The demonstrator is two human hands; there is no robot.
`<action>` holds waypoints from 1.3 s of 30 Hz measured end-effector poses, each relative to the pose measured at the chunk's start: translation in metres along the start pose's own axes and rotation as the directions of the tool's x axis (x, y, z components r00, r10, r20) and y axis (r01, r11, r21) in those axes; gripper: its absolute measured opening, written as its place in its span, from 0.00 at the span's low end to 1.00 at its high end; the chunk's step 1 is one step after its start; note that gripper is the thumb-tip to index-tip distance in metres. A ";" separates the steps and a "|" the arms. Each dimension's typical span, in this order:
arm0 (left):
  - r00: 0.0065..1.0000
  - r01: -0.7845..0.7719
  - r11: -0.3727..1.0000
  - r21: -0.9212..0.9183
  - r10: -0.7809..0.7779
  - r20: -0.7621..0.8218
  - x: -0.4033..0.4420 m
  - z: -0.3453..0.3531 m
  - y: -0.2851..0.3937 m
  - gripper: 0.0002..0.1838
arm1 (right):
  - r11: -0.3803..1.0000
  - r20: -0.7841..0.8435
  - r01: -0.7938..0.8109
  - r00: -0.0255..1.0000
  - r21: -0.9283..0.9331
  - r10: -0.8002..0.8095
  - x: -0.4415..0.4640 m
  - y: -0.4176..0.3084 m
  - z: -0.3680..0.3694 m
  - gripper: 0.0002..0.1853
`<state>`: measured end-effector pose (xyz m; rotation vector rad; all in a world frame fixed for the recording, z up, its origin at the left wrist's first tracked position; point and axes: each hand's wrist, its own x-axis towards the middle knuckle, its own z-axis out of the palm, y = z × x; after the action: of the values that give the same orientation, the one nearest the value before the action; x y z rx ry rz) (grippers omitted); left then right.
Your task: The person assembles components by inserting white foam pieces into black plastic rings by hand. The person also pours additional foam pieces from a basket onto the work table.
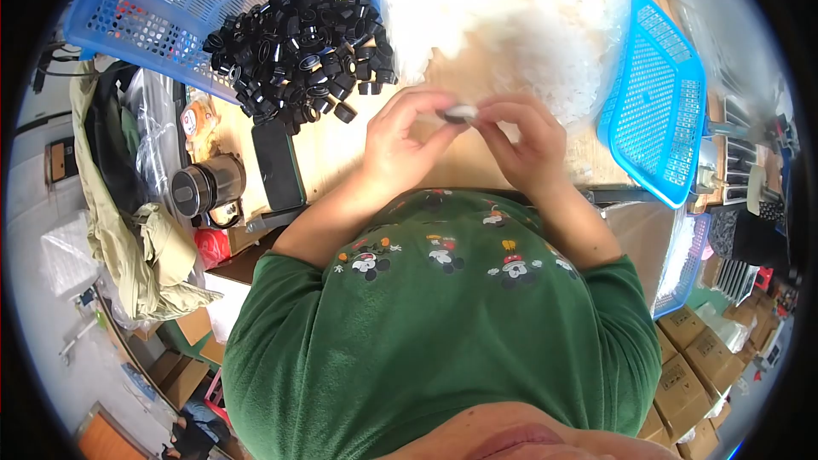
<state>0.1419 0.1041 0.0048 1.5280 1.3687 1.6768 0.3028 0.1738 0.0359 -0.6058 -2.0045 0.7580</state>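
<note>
My left hand (402,138) is closed in a pinch on a small dark round part (457,117) with a whitish rim or cover; its exact kind is hard to make out. Touching the other side of this part, the thumb and forefinger of my right hand (526,138) pinch a whitish bit at its edge. Both hands are raised in front of my chest, over the front of the wooden table (464,172). A heap of small black round caps or rings (307,43) lies to the left of my hands, spilling from a tipped blue basket (183,4).
Clear plastic bags or film (537,55) cover the back of the table. At the right stands a blue mesh basket (652,102). A black phone (278,166) and a lidded cup (207,186) are at the left. Cardboard boxes (694,362) stack up at the lower right.
</note>
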 end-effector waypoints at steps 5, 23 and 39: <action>1.000 -0.008 1.000 0.004 0.008 -0.015 0.000 0.002 -0.003 0.18 | 0.995 -0.075 -0.079 0.994 0.053 0.083 -0.005 0.002 0.003 0.15; 0.995 0.086 0.982 0.166 -0.093 0.031 0.008 0.008 0.011 0.16 | 0.784 0.179 -0.482 0.875 0.391 0.449 -0.006 0.013 0.001 0.13; 0.954 0.229 0.964 0.134 -0.250 0.167 0.016 0.001 0.015 0.02 | 0.343 0.260 -0.586 0.709 0.734 0.655 -0.003 0.027 0.004 0.05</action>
<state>0.1427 0.1122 0.0253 1.4682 1.5037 1.2999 0.3039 0.1891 0.0129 -0.8372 -1.0694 1.9247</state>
